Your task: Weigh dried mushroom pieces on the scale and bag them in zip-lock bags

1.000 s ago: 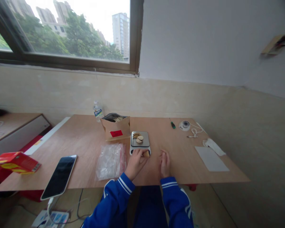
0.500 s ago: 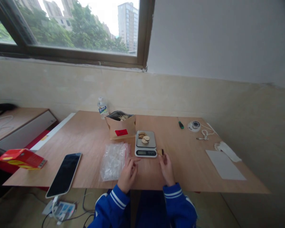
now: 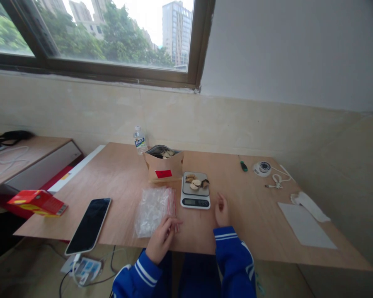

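Observation:
A small digital scale (image 3: 195,201) sits on the wooden table (image 3: 112,178) with several pale and dark pieces (image 3: 196,182) on its steel plate. My left hand (image 3: 161,240) rests at the table's near edge, fingertips touching the corner of a stack of clear zip bags (image 3: 153,208). My right hand (image 3: 222,211) lies on the table just right of the scale, fingers loosely apart and holding nothing. Behind the scale stands an open brown paper bag (image 3: 164,167) with a red label and more pieces inside.
A black phone (image 3: 88,224) lies at the near left edge, a red box (image 3: 37,202) beyond it. A water bottle (image 3: 139,140) stands behind the bag. At the right are a green tool (image 3: 243,166), a white round device with cable (image 3: 262,168), and white paper (image 3: 306,224).
My left hand drew back from the scale's front to the zip bags. A small piece passed to my right hand, and one more dark piece now lies on the scale plate. The view shifted left.

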Motion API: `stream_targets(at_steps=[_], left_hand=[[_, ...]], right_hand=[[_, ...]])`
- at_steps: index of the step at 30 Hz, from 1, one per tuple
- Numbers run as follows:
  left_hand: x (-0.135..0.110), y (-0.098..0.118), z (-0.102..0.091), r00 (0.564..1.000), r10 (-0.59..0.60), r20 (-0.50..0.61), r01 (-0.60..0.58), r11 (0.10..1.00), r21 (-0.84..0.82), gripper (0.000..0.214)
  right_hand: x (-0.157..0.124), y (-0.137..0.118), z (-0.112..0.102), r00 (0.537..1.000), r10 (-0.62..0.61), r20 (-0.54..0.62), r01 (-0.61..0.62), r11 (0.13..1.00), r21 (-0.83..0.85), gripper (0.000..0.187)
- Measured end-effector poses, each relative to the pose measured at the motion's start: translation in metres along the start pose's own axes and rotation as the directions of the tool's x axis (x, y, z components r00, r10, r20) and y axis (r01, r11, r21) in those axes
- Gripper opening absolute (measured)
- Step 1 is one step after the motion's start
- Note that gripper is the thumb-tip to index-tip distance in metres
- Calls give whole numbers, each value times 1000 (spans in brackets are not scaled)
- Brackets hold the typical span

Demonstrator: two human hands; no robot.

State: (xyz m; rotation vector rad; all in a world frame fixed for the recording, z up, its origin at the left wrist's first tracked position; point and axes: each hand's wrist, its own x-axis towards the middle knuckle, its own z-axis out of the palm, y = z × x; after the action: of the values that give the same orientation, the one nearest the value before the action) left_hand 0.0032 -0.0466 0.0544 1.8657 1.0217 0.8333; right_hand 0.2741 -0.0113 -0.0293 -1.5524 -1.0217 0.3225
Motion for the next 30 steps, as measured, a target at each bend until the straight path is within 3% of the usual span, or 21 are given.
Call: stream_targets(at_steps=[4, 10, 12, 14, 16, 18, 20, 21, 22, 23, 25, 27, 30], left_hand=[[3, -1, 5, 1000, 10, 18, -10, 1000, -9, 29], [6, 11, 16, 999, 37, 25, -37, 999, -20, 27], [13, 16, 14, 997, 65, -35, -65, 998, 15, 27], [28, 23, 3, 979, 125, -162, -113, 990, 81, 25], [52, 35, -17, 910, 226, -349, -170, 968, 184, 23], [82, 54, -45, 793, 351, -497, -203, 923, 328, 26], [111, 76, -77, 693, 484, -534, -200, 841, 503, 32], [125, 87, -91, 671, 526, -523, -173, 796, 580, 34], [137, 95, -104, 675, 545, -498, -135, 755, 642, 35], [147, 101, -114, 710, 541, -450, -101, 711, 696, 33], [162, 105, -126, 836, 460, -298, -63, 621, 781, 31], [168, 98, -128, 935, 311, -171, -23, 535, 844, 34], [163, 85, -119, 980, 183, -75, -9, 422, 907, 40]], right_hand=[[-20, 12, -19, 984, 164, -69, -156, 981, 115, 33], [-17, 5, -21, 981, 185, -52, -178, 977, 114, 29], [-16, 5, -21, 986, 160, -44, -155, 984, 88, 27], [-16, 6, -20, 992, 122, -41, -119, 991, 63, 26], [-16, 7, -21, 994, 99, -37, -98, 994, 43, 26], [-16, 7, -21, 995, 92, -27, -91, 995, 30, 26], [-15, 5, -21, 996, 83, -12, -83, 996, 20, 26], [-15, 4, -21, 997, 78, -6, -78, 997, 15, 25], [-15, 4, -20, 997, 72, -1, -72, 997, 10, 25], [-15, 3, -20, 998, 66, 3, -66, 998, 7, 24], [-15, 3, -20, 998, 58, 3, -58, 998, 5, 24], [-15, 3, -19, 998, 56, 0, -56, 998, 9, 24], [-14, 3, -19, 998, 64, -8, -64, 998, 12, 24]])
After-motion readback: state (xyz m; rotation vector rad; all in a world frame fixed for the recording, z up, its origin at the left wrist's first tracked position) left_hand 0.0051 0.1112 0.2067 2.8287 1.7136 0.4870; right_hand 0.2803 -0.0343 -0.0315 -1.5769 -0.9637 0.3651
